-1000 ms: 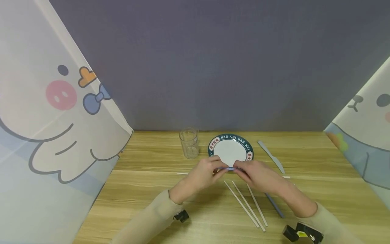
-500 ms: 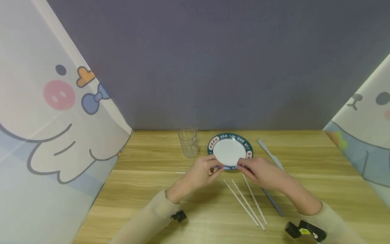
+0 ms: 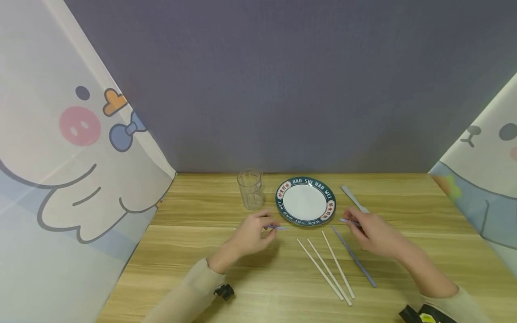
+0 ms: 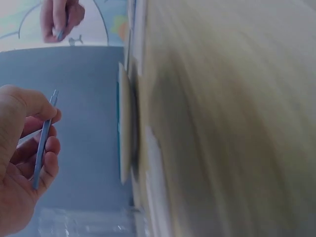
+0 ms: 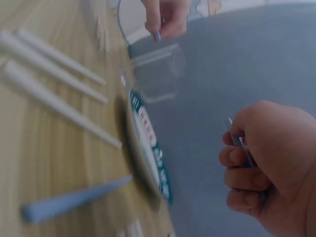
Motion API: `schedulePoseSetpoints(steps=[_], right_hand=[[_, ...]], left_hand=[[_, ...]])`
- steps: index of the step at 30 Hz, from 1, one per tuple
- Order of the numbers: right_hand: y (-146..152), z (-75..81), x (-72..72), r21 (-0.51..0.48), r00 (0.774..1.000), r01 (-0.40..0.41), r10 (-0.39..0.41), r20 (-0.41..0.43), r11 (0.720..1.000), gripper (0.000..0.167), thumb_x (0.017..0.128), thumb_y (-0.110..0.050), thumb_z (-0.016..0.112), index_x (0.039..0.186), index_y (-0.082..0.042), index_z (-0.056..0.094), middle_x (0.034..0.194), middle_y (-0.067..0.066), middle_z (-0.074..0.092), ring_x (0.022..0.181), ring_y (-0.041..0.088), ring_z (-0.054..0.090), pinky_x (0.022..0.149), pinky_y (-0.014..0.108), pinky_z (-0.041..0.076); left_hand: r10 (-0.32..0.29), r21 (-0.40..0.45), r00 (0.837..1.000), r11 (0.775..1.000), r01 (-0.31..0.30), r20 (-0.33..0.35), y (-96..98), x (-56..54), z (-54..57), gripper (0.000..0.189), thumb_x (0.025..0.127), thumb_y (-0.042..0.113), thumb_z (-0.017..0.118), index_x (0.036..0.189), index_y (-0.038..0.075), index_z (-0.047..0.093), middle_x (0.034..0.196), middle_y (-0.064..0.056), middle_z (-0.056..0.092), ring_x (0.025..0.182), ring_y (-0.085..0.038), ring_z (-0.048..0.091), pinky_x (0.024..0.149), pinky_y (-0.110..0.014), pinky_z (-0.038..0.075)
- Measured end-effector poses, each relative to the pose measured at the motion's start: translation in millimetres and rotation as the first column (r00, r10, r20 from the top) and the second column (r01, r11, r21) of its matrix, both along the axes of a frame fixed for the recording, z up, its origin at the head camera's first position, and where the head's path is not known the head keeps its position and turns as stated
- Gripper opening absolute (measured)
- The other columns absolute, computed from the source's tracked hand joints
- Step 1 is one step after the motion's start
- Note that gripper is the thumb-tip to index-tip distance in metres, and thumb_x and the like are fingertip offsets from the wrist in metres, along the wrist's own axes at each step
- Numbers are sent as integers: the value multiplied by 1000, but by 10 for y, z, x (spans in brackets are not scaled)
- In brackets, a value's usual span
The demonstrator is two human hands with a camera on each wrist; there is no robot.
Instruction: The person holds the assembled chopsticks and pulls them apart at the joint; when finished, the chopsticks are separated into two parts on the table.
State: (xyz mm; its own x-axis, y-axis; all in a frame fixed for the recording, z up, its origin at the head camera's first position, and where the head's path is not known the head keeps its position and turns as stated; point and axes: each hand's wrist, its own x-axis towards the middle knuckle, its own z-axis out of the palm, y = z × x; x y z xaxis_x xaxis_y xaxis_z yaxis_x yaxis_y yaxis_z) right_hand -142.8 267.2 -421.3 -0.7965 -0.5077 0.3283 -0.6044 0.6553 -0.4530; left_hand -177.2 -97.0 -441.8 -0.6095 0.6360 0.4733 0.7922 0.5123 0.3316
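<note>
My left hand, left of the plate's front edge, pinches a short blue-purple chopstick piece; a narrower stub shows at its upper end in the left wrist view. Right of the plate, my right hand grips a second short blue-purple chopstick piece, its far end covered by curled fingers. Both hands are raised above the table and stand apart. Between them lie a whole blue-purple chopstick and several white chopsticks, all slanting on the wood.
A white plate with a green lettered rim stands at the back middle. Left of it is a clear cup; to the right lies a pale blue knife, partly behind my right hand. A grey panel closes the back.
My hands were together at the plate's front edge with the blue-purple chopstick between them. They have parted, left hand leftward and right hand rightward, each with one piece.
</note>
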Motion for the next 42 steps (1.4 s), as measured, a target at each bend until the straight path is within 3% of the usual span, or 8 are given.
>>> schedulePoseSetpoints(steps=[4, 12, 15, 23, 30, 39, 42], right_hand=[[196, -91, 40, 20, 1000, 23, -23, -8, 1000, 23, 100, 7, 62, 105, -14, 56, 73, -18, 43, 58, -10, 34, 48, 17, 36], [517, -270, 68, 36, 989, 31, -26, -149, 999, 30, 86, 12, 71, 101, -11, 60, 86, -15, 49, 71, -9, 37, 56, 16, 36], [604, -324, 84, 64, 987, 35, -24, -162, 997, 33, 83, 11, 75, 101, -13, 61, 91, -16, 49, 79, -9, 39, 61, 16, 39], [734, -406, 111, 54, 991, -15, 22, -133, 998, 42, 76, 12, 81, 93, -22, 64, 87, -21, 51, 77, -8, 43, 60, 16, 40], [791, -423, 162, 52, 995, -82, 85, -51, 995, 40, 80, 6, 85, 93, -28, 68, 83, -22, 56, 74, -10, 46, 56, 17, 41], [815, -466, 186, 39, 988, -128, 124, 91, 991, 30, 85, -3, 86, 92, -27, 71, 81, -22, 60, 71, -11, 47, 54, 16, 42], [821, -484, 182, 38, 985, -144, 139, 103, 989, 30, 85, -2, 86, 91, -27, 70, 80, -22, 60, 70, -12, 46, 53, 16, 42]], left_hand=[[33, -27, 999, 999, -32, 19, -125, -21, -72, 8, 90, 7, 78, 97, 7, 81, 94, -1, 71, 88, -14, 71, 82, -21, 61], [52, -112, 995, 993, -43, 80, -349, -52, -203, 4, 90, 11, 83, 94, 11, 85, 88, 2, 72, 84, -12, 64, 76, -23, 57], [56, -152, 991, 988, -37, 121, -405, -47, -238, 6, 92, 14, 83, 97, 12, 85, 90, 4, 74, 86, -9, 63, 78, -22, 57], [14, -194, 984, 981, 21, 176, -494, -14, -246, 5, 90, 16, 86, 94, 14, 85, 86, 7, 75, 82, -5, 62, 75, -18, 54], [22, -224, 946, 973, 53, 322, -546, 12, -235, 4, 90, 13, 85, 89, 13, 82, 86, 4, 77, 73, 0, 61, 66, -12, 52], [43, -283, 922, 956, 73, 384, -593, -20, -240, 7, 90, 11, 86, 87, 15, 81, 84, 7, 76, 70, 6, 57, 66, -13, 51], [42, -284, 915, 955, 80, 401, -576, -53, -249, 8, 89, 10, 86, 86, 15, 81, 83, 7, 76, 70, 7, 57, 67, -14, 52]])
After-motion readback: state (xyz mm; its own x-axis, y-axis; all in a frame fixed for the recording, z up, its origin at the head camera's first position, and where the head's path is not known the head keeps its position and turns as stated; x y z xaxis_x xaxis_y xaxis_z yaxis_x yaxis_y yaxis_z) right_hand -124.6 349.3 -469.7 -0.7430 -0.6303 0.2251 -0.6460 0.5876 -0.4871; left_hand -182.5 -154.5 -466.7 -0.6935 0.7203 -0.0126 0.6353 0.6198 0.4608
